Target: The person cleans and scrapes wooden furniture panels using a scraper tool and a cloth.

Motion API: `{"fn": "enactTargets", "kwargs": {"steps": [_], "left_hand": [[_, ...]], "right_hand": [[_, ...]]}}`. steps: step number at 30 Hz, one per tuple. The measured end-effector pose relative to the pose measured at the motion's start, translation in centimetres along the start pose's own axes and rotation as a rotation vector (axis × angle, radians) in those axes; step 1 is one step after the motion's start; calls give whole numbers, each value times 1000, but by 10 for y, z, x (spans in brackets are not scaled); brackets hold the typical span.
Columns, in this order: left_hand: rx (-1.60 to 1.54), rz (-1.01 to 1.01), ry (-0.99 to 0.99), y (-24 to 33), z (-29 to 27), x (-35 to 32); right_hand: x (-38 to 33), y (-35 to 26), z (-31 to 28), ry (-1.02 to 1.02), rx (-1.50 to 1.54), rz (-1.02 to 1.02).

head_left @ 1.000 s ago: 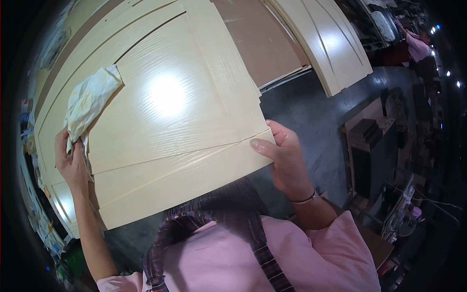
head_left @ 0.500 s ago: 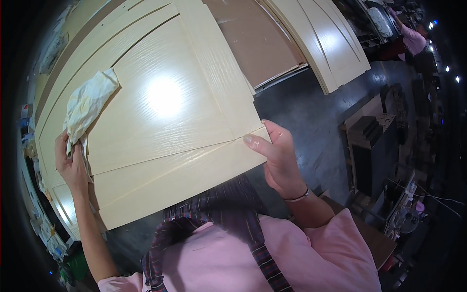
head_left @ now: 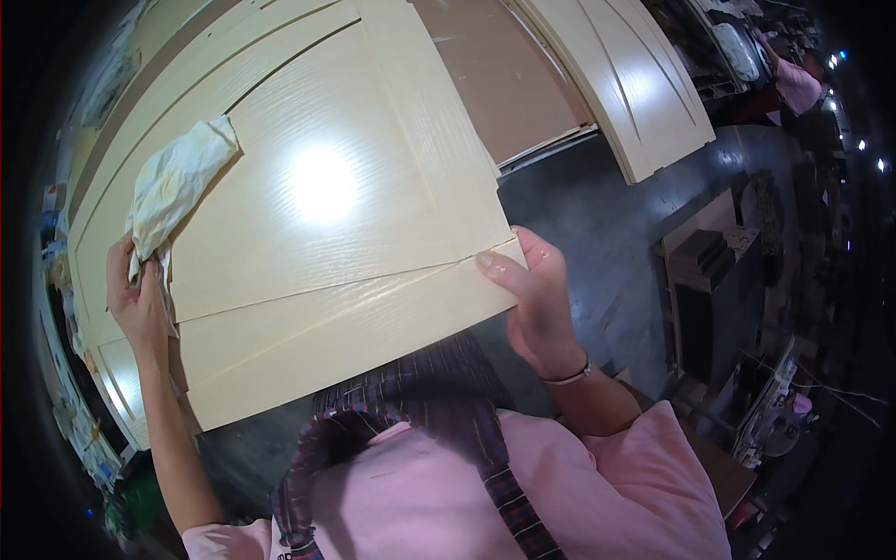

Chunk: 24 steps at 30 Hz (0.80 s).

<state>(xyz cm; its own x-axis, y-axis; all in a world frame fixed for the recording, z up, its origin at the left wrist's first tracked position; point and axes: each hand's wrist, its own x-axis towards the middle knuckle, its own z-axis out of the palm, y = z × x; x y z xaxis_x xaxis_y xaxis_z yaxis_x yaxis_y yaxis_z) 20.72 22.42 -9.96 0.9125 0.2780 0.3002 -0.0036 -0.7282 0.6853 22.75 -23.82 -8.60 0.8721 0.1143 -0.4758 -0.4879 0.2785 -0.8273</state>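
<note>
A cream wood-grain cabinet door panel (head_left: pixel 411 159) with a recessed centre lies in front of me, its near edge close to my body. My right hand (head_left: pixel 537 294) grips its near right corner, thumb on top and fingers beneath. At the left edge, my left hand (head_left: pixel 140 294) is closed around a crumpled white cloth (head_left: pixel 182 177) with yellowish stains. Most of the cloth drapes over the panel's face. Whether the left fingers also touch the panel edge is hidden. Light glares off the panel's middle.
Another cream panel (head_left: pixel 625 84) stands beyond, right of a brown board (head_left: pixel 513 84). On the dark floor (head_left: pixel 597 224) to the right sits a stand with dark stacked blocks (head_left: pixel 705 252). A person in pink (head_left: pixel 798 84) is at the far right. More cream panels lie under and left of mine.
The panel appears slightly shifted up and to the right in view, and its near edge sits a little higher. Both hands keep their holds.
</note>
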Motion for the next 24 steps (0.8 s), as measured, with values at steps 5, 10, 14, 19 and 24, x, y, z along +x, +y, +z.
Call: {"fn": "enactTargets", "kwargs": {"steps": [5, 10, 14, 19, 24], "left_hand": [[13, 8, -12, -6, -4, -1], [59, 22, -7, -7, -3, 1], [45, 23, -4, -5, -2, 1], [22, 41, -12, -6, -1, 2], [14, 61, 17, 1, 4, 3]], "right_hand": [[-2, -1, -4, -25, 32, 1], [-5, -2, -4, -51, 71, -5], [-8, -2, -2, -57, 133, -32], [-9, 2, -6, -97, 142, -58], [-11, 5, -7, -121, 134, -97]]}}
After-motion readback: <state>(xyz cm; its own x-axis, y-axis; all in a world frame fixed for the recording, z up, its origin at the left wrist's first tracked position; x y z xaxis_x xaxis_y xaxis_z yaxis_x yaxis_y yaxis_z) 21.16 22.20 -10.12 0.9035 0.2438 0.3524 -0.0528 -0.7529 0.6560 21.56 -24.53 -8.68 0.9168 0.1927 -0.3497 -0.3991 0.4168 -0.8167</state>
